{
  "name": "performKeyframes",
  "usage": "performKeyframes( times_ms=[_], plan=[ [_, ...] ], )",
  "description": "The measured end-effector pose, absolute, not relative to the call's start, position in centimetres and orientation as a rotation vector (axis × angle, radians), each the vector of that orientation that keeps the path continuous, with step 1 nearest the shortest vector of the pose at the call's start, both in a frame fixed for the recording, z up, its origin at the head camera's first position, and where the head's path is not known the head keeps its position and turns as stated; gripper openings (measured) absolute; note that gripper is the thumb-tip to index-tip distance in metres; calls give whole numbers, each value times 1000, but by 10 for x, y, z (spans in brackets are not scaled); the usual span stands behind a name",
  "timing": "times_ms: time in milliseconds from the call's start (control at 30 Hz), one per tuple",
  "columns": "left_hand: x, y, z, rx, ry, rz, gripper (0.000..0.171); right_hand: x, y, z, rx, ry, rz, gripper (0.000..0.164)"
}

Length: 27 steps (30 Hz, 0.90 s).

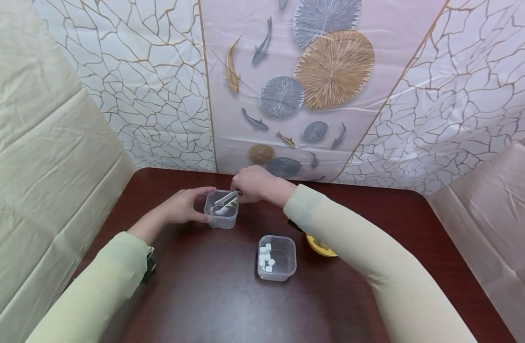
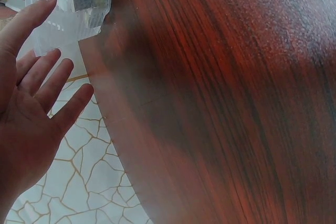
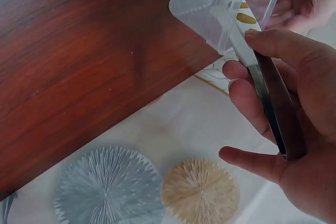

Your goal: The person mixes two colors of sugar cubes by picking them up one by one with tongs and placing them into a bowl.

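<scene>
My left hand point(image 1: 180, 206) holds a small clear square plastic container point(image 1: 222, 223), its thumb and fingers on opposite walls near the table's far left side. In the left wrist view a few blocks show through the container's wall point(image 2: 44, 39), and the lower fingers are spread out beside it. My right hand point(image 1: 254, 183) grips a pair of tongs point(image 3: 273, 95) with dark metal handles and white arms. Yellow marks dot the white part. The tongs' tips reach down inside the container from its right side.
A second clear square container point(image 1: 288, 272) stands nearer on the dark red wooden table point(image 1: 202, 286), with several small white cubes point(image 1: 267, 257) along its left side. Partly under my right forearm sits a round yellow object point(image 1: 321, 247). Patterned cloth point(image 1: 159, 95) hangs behind the table.
</scene>
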<state>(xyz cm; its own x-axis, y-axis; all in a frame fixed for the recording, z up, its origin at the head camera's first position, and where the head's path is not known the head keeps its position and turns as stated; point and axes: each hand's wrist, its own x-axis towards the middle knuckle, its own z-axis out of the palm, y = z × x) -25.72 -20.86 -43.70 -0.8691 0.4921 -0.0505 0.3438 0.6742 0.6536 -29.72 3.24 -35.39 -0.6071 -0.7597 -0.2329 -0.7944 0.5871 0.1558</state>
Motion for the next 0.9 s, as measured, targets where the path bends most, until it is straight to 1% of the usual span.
performKeyframes(
  times_ms=[133,600,900],
  plan=[
    [-257,-208,-437,672,2664,972,88,-297,25,-358,-1292,2658,422,14],
    [-259,-210,-437,680,2667,958,87,-294,7,-358,-1306,2657,492,6],
    [-257,-210,-437,687,2668,964,87,-293,8,-360,-1297,2648,477,9]
  ],
)
